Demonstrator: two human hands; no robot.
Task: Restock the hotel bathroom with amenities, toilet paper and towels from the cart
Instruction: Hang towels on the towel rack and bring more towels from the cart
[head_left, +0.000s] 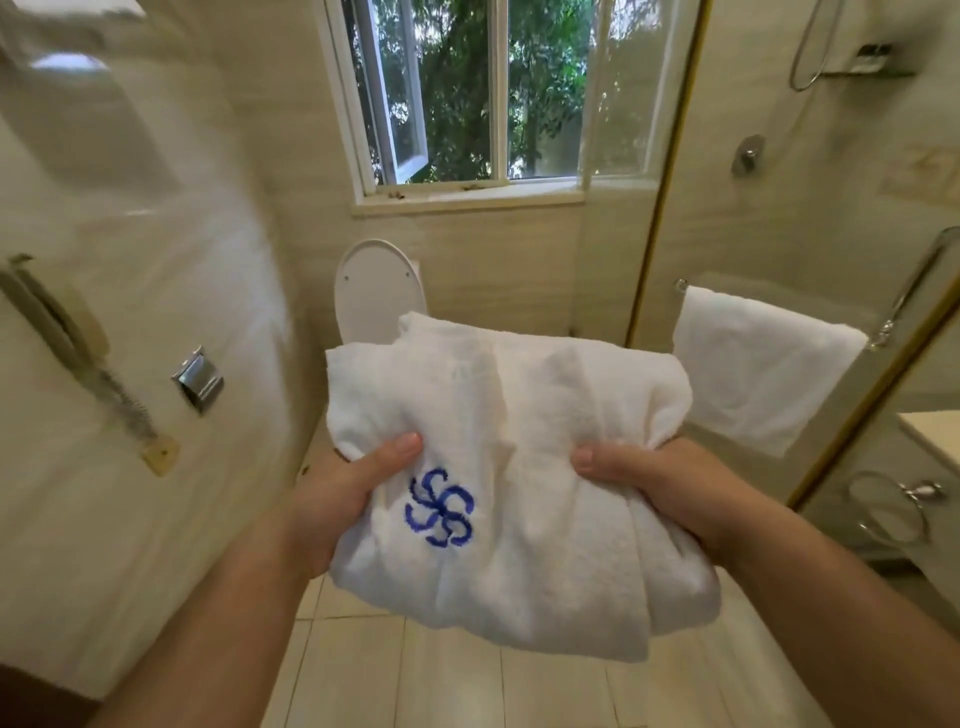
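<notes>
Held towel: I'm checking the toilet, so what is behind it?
Behind the towel only the raised toilet lid shows, above its top edge. The towel covers the bowl and seat, so their state cannot be seen.

Floor (452, 675): pale tiles below you; toilet (379, 291) at far end. Rail (681, 285): one hung towel (763, 374), white. Your right edge: seemingly a tabletop (930, 431) corner.

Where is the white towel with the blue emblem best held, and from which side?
Grip the towel at both side edges, fingers beneath, thumbs on top, as the left hand and right hand do. It is soft and sags; one hand alone would likely let it unfold.
</notes>
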